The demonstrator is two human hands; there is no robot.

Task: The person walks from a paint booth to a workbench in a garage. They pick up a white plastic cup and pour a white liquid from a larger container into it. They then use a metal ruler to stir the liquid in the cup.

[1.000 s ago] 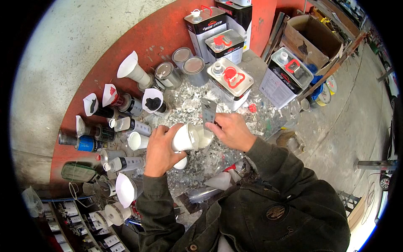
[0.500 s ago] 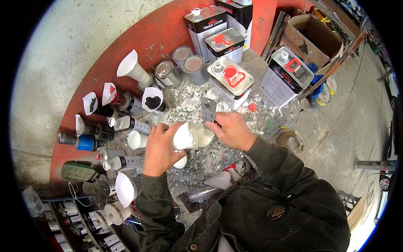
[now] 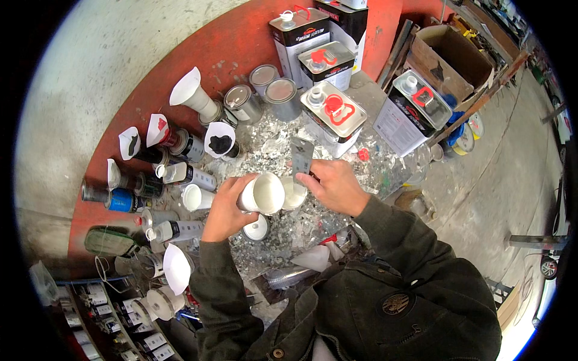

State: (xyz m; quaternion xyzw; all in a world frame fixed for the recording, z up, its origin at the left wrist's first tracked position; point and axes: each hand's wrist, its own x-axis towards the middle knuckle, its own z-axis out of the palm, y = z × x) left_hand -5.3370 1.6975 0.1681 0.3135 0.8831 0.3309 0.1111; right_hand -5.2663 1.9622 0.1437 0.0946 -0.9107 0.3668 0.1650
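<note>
My left hand (image 3: 224, 210) is wrapped round a white cup (image 3: 265, 194), which leans to the right. Its mouth shows a pale, off-white inside. Right beside it, partly hidden behind its rim, is a second white container (image 3: 294, 194) with pale contents. Between thumb and fingers, my right hand (image 3: 338, 188) pinches a flat grey strip (image 3: 302, 155) with dark print, held upright over the second container's far edge. Below the leaning cup stands a white round container (image 3: 257, 228). Another white cup (image 3: 196, 197) lies just left of my left hand.
The paint-crusted bench (image 3: 289, 237) carries several metal cans (image 3: 281, 99) and large solvent tins (image 3: 333, 111) at the back. Bottles (image 3: 183, 175) and cans topped with paper funnels (image 3: 198, 96) line the left. A cardboard box (image 3: 448, 57) sits back right.
The held cup has turned from steeply tipped toward the second container to more upright, so its mouth now shows. The strip and my right hand have shifted only slightly.
</note>
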